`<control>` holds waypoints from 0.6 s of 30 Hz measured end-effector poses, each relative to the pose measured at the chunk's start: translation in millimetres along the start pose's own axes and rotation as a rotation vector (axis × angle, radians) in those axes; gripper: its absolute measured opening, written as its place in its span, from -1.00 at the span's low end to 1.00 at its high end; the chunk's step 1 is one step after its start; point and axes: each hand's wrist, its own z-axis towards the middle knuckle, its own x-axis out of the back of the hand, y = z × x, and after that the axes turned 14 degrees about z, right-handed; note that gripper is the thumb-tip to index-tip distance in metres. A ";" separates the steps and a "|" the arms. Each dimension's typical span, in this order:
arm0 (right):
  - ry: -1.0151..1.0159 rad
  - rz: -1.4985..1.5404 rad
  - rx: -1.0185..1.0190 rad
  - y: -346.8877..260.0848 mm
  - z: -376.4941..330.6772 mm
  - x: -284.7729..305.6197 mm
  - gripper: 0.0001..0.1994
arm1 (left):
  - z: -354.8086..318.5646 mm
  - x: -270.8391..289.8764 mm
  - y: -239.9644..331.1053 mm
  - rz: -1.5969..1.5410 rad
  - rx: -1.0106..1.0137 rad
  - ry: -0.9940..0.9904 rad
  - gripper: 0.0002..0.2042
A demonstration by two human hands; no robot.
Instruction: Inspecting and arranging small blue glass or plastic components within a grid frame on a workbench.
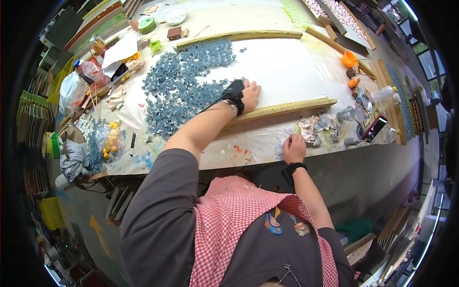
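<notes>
My left hand (249,97) reaches over the white board (282,67), at the edge of the blue-grey pieces. Its fingers are bent and slightly apart, low over the board near a small blue-grey piece; no held object shows. A dark box-shaped device (234,89) is strapped to that wrist. Many small flower-like blue-grey pieces (177,79) cover the board's left part and spill past it. At the table's front edge, my right hand (294,148) is closed with curled fingers, beside crumpled pale scraps (310,129). Whatever it holds is hidden.
Gold frame strips lie along the board's far edge (239,35) and near edge (287,109). At right stand clear cups (345,114), a phone (375,128) and an orange bowl (349,59). Plastic bags (72,91) and a bag of yellow pieces (111,141) sit left.
</notes>
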 end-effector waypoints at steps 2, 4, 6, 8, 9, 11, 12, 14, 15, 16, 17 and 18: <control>0.021 -0.015 -0.022 3.6 -1.7 3.8 -0.92 | -17.5 1.8 -14.9 0.150 -0.007 -0.024 -0.58; 0.022 -0.020 -0.016 3.1 -1.1 3.6 -0.92 | -39.5 -2.1 -41.9 0.155 0.068 0.062 -0.59; 0.022 -0.021 -0.009 2.8 0.8 2.5 -0.92 | -62.5 -9.0 -71.9 0.198 0.105 -0.018 -0.62; 0.027 0.000 -0.005 4.5 0.8 4.0 -0.92 | -76.8 -1.3 -93.2 0.150 0.120 -0.057 -0.63; 0.028 0.008 0.003 2.7 3.0 3.2 -0.92 | -87.9 -5.2 -107.2 0.180 0.138 0.002 -0.64; 0.023 0.009 -0.010 2.9 3.2 2.0 -0.93 | -104.9 -13.1 -130.6 0.211 0.173 0.039 -0.64; 0.026 0.008 -0.011 5.3 2.6 2.2 -0.93 | -105.4 -9.0 -135.6 0.210 0.190 0.022 -0.63; -0.002 0.018 -0.056 9.8 2.1 3.0 -0.90 | -99.8 -1.0 -142.8 0.265 0.332 -0.215 -0.64; 0.005 0.018 -0.042 12.2 1.2 3.8 -0.90 | -91.4 19.3 -142.3 0.222 0.371 -0.322 -0.67; 0.006 0.021 -0.034 10.9 2.1 3.5 -0.90 | -86.0 38.6 -143.7 0.182 0.420 -0.434 -0.69; 0.004 0.023 -0.024 9.4 2.9 3.7 -0.91 | -78.7 32.3 -151.7 0.180 0.484 -0.388 -0.71; 0.001 0.026 -0.012 7.8 4.4 4.6 -0.92 | -66.2 39.3 -151.5 0.180 0.492 -0.382 -0.71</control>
